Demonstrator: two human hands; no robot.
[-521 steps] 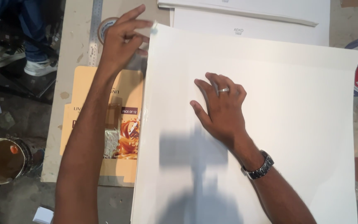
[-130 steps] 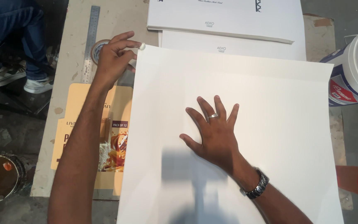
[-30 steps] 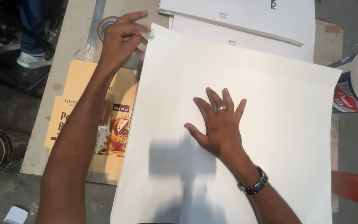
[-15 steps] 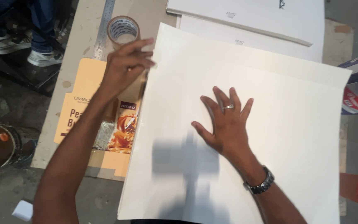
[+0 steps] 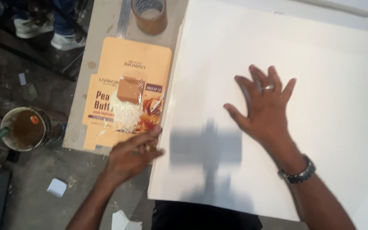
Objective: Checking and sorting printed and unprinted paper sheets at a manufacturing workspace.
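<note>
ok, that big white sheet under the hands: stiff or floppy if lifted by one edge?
Probably semi-stiff: the white sheet lies flat and its near edge juts past the table without drooping. Being wide and thin, it may still bow if lifted by one edge. Likely slides easily: its face looks smooth, and the right hand lies flat on it. The left hand is at its left edge.

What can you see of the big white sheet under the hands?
The white sheet is large, matte and stiff-looking, like card or board, lying flat on the workbench with its near edge overhanging. The right hand presses flat on it, fingers spread; the left hand is at its left edge, blurred. A rectangular shadow falls on it. It overlaps an orange flattened carton.
</note>
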